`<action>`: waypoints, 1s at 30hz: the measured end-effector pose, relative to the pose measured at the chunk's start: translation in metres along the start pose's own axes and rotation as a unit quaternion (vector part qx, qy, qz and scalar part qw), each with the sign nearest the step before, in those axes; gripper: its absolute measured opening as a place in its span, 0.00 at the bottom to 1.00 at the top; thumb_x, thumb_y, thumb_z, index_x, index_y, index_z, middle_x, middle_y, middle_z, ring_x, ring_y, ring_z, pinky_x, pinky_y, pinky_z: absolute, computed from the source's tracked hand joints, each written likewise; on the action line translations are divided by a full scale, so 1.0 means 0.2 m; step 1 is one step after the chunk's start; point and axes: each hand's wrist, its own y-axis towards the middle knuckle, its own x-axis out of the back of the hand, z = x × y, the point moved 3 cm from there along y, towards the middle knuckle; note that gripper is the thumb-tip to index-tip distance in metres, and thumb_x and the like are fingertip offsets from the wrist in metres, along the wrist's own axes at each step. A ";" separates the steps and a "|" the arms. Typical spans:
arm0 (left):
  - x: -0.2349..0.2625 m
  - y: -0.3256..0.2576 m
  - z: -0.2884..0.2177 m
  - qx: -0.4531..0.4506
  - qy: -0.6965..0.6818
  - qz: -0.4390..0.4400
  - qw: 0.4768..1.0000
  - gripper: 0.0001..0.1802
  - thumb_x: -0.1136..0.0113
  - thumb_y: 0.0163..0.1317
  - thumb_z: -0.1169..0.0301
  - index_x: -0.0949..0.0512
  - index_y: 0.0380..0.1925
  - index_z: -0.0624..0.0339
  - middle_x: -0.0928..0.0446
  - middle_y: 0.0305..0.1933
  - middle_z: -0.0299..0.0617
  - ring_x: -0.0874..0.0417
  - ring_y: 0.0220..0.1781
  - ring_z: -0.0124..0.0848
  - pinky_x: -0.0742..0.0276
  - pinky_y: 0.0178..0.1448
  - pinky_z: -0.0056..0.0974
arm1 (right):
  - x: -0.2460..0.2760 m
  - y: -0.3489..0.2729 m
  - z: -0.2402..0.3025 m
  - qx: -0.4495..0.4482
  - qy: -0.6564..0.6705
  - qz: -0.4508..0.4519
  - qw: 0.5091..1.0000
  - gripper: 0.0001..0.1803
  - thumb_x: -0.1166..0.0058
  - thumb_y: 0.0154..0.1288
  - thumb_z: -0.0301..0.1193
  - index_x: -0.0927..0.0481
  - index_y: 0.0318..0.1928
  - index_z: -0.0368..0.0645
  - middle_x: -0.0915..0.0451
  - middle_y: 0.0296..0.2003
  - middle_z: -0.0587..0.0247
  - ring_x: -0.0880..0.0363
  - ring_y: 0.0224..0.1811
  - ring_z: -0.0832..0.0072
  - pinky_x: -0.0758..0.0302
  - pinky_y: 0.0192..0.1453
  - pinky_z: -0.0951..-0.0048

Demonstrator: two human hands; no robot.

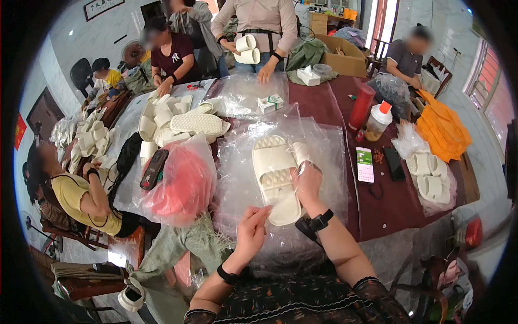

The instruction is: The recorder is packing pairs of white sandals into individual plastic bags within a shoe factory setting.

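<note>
In front of me lie cream slippers (272,159) with a quilted footbed and a wide strap, on clear plastic bags (329,146). A smooth rounded end (285,210) points toward me. My right hand (308,186) is closed on the slippers' right side, its fingertips partly hidden. My left hand (252,229) is closed in a pinch beside the rounded end; whatever sits between its fingertips is too small to make out. Left of the bags is a pile of cream slippers (199,124). A red bundle in clear plastic (181,186) lies nearer, under a dark handheld device (155,169).
To the right on the dark red tabletop (350,200) are a phone (365,164), a red cylinder (361,106), a lidded jar (379,121), an orange bag (445,127) and more slippers (430,175). Across the table a person holds slippers (247,49). Other people sit left and right.
</note>
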 end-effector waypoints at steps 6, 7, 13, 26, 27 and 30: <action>0.00 0.06 0.54 0.054 -0.062 -0.058 0.995 0.20 0.44 0.69 0.79 0.27 0.61 0.66 0.24 0.45 0.38 0.22 0.43 0.26 0.23 0.49 0.32 | -0.18 -0.07 0.07 0.009 0.054 0.152 0.987 0.23 0.40 0.65 0.38 0.24 0.49 0.30 0.18 0.39 0.40 0.20 0.44 0.45 0.25 0.52 0.49; 0.00 0.07 0.56 0.055 -0.061 -0.059 0.995 0.20 0.44 0.69 0.79 0.27 0.61 0.66 0.24 0.45 0.38 0.22 0.43 0.26 0.23 0.49 0.32 | -0.17 -0.10 0.06 0.009 0.054 0.153 0.987 0.23 0.40 0.65 0.38 0.24 0.49 0.30 0.18 0.39 0.40 0.20 0.44 0.45 0.25 0.52 0.49; 0.00 0.10 0.37 0.109 -0.073 -0.019 0.991 0.44 0.29 0.58 0.74 0.42 0.71 0.65 0.30 0.60 0.52 0.24 0.60 0.40 0.22 0.59 0.40 | 0.15 -0.34 0.05 0.116 0.131 0.323 0.930 0.30 0.40 0.64 0.30 0.33 0.64 0.34 0.30 0.59 0.37 0.32 0.63 0.44 0.33 0.67 0.52; -0.13 0.14 0.36 -0.022 0.289 -0.065 0.955 0.53 0.24 0.51 0.64 0.45 0.72 0.67 0.36 0.58 0.65 0.34 0.58 0.58 0.35 0.63 0.56 | 0.02 -0.11 -0.28 0.102 -0.047 0.122 0.986 0.37 0.45 0.62 0.21 0.41 0.72 0.38 0.34 0.56 0.46 0.34 0.60 0.49 0.34 0.66 0.49; -0.13 0.14 0.37 -0.024 0.283 -0.052 0.957 0.51 0.25 0.51 0.65 0.44 0.72 0.67 0.35 0.57 0.64 0.34 0.58 0.58 0.36 0.63 0.56 | 0.03 -0.11 -0.28 0.112 -0.005 0.144 0.983 0.40 0.41 0.62 0.25 0.42 0.73 0.37 0.34 0.56 0.46 0.34 0.60 0.49 0.34 0.67 0.50; -0.13 0.13 0.39 -0.021 0.285 -0.055 0.957 0.49 0.26 0.52 0.66 0.42 0.71 0.65 0.34 0.56 0.63 0.34 0.58 0.58 0.36 0.63 0.56 | 0.13 -0.14 -0.22 0.153 0.045 0.179 0.971 0.48 0.32 0.56 0.37 0.42 0.73 0.37 0.34 0.56 0.47 0.34 0.59 0.49 0.34 0.67 0.53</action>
